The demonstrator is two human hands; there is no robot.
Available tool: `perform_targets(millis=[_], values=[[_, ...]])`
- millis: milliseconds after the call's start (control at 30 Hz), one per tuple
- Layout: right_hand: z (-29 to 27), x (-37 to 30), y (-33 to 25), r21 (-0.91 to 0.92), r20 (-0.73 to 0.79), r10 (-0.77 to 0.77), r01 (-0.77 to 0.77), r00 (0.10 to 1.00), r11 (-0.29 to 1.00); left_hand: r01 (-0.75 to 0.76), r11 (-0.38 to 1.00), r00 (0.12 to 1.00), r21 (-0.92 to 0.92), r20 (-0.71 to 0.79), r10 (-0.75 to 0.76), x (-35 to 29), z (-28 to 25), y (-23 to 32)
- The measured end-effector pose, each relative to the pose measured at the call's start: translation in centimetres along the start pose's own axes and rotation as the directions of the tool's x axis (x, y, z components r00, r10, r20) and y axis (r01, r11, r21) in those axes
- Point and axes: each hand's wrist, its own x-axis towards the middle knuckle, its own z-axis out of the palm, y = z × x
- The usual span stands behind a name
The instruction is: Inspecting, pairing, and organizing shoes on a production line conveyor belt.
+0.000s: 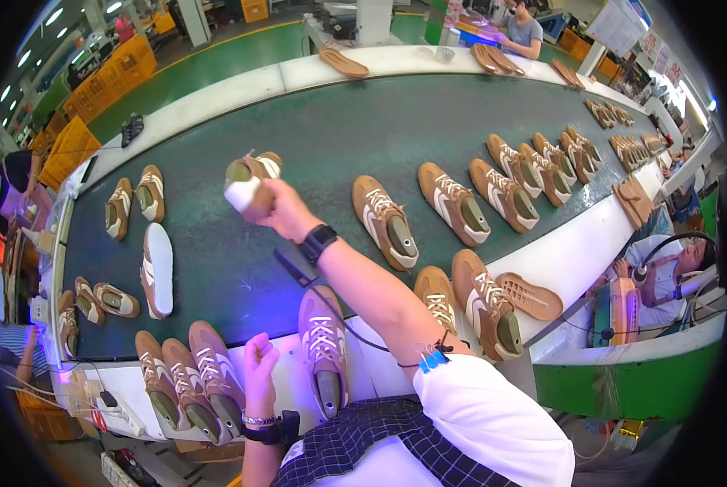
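Currently lifted: brown shoe (252, 180), clasped by right grip (287, 213), left of frame centre
Left grip (260, 363): curled closed, lower centre-left

On the conveyor belt (339, 122), a row of sneakers (454, 203) runs off rightward. At its left end stands a sneaker pair (150, 195), with a tipped sneaker (161, 272) nearer. An outsole (534, 298) lies on the near ledge (570, 243), at right; more outsoles (343, 62) lie along the far ledge (412, 61).

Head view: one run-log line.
right hand: holds shoe over green belt | left hand: partly curled between nearby shoes | belt: more shoes
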Motion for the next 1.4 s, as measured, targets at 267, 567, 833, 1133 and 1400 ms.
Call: perform_targets(millis=[267, 567, 833, 1133, 1400], values=[[0.5, -20.0, 4.5, -0.858, -0.004, -0.314, 0.158, 0.949, 0.488, -0.066, 0.910, 0.988, 0.409, 0.157, 0.001, -4.0, 3.8, -1.3], [-5.2, -42.4, 2.4, -0.858, -0.509, -0.523, -0.449, 0.683, 0.249, -0.271, 0.742, 0.957, 0.614, 0.256, 0.138, -3.8, 4.6, -5.0], [-6.7, -41.7, 7.0, -0.791, -0.596, -0.457, -0.386, 0.660, 0.475, -0.186, 0.915, 0.977, 0.357, 0.167, 0.134, -3.8, 5.0, -4.9], [-1.1, -40.3, 3.5, -0.269, -0.491, -0.032, -0.116, 0.871, 0.956, 0.039, 0.948, 0.971, -0.316, 0.234, 0.038, -7.6, 2.5, -1.6], [3.7, -34.0, 2.0, -0.351, -0.119, -0.148, 0.098, 0.982, 0.931, -0.124, 0.804, 0.947, -0.581, 0.174, 0.272, -9.6, 1.7, 2.9]])
